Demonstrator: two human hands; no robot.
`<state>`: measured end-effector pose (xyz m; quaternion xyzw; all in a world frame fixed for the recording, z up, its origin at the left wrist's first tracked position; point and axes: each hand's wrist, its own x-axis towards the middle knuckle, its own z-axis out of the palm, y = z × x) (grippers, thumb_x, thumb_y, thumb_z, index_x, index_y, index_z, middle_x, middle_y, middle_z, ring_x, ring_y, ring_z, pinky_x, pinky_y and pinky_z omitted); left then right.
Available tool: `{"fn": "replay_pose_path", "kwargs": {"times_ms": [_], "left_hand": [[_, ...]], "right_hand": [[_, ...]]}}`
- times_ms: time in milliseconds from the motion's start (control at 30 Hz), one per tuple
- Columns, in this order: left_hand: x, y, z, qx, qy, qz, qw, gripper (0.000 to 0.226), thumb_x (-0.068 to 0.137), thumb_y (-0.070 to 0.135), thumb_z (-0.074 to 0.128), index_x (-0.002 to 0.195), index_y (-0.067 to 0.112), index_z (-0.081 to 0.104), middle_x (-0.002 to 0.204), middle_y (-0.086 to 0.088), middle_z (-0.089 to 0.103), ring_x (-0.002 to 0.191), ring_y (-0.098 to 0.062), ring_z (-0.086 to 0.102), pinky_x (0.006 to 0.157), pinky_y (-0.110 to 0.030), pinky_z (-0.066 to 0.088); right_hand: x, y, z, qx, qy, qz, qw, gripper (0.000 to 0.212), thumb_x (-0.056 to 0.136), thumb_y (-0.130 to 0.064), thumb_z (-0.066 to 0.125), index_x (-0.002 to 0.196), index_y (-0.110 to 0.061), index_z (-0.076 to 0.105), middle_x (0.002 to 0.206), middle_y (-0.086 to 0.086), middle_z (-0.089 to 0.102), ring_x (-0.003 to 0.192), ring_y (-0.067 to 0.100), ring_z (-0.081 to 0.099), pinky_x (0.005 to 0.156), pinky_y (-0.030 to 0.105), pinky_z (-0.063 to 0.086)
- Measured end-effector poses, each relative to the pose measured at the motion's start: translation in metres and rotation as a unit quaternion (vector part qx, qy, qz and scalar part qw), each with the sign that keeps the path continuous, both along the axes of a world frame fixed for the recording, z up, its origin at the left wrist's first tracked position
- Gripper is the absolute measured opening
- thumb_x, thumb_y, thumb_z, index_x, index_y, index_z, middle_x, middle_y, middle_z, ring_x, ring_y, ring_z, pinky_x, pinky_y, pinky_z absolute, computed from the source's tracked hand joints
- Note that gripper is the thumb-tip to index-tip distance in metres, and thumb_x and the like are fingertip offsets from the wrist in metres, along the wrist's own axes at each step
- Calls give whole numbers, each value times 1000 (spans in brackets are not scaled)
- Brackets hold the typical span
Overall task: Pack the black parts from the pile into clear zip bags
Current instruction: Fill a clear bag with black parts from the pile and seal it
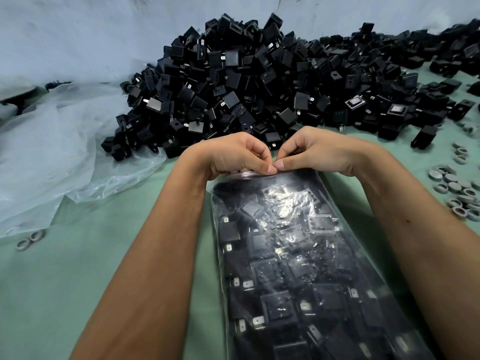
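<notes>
A big pile of black parts (249,81) with small metal tabs fills the back of the green table. In front of it lies a long clear zip bag (293,255), packed with black parts and running toward me. My left hand (233,154) and my right hand (311,152) meet at the bag's far top edge. Thumbs and forefingers of both hands pinch the zip strip at its middle, fingertips touching each other.
Loose clear plastic sheeting (57,152) is bunched at the left. Several grey rings (457,188) are scattered at the right edge, two more (30,240) at the left. A pale wall (78,35) rises behind the pile. The green table surface (78,281) shows between my arms and at the left.
</notes>
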<state>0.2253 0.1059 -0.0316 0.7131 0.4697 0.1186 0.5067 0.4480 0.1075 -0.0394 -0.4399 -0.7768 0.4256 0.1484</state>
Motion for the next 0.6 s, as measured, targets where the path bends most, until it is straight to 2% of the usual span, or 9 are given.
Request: {"fn": "replay_pose_path", "kwargs": {"times_ms": [67,167,200,333,467,600], "left_hand": [[0,0,-1,9,-8,4,1000,10,87,16,80,83,13,71,63,9,61,53,2,52,52,-9,40],[0,1,-1,13,-7,9,1000,21,86,24,81,92,6,72,77,1,64,70,-5,57,71,-16,45],[1,1,0,15,-6,9,1000,22,86,26,81,92,6,72,78,1,65,72,-5,58,72,-16,45],[3,0,-1,13,-45,15,999,12,85,16,81,83,12,71,75,1,65,66,-3,57,63,-12,45],[4,0,-4,4,-63,4,998,15,84,7,82,79,12,69,71,0,66,64,-6,61,65,-16,49],[2,1,-4,3,-90,10,996,22,82,3,82,72,13,64,66,-1,65,60,-8,59,61,-16,50]], "right_hand": [[2,1,-1,3,12,-7,1000,13,93,-27,76,83,-21,81,71,-3,67,69,6,55,73,29,42],[4,1,0,12,20,6,1000,15,96,-25,73,85,-17,79,72,-2,63,70,8,52,73,28,41],[4,2,0,10,24,12,1000,17,97,-23,70,85,-14,77,72,0,60,70,11,50,71,28,40],[5,3,-2,-10,50,19,999,19,101,-18,66,88,-6,71,68,-2,59,64,8,50,61,20,41],[7,4,-2,-15,93,17,995,4,94,-9,73,97,-5,74,87,17,75,74,10,63,65,14,49],[5,5,-2,-42,120,19,992,15,93,-3,72,108,-5,69,94,15,77,79,13,69,72,18,55]]}}
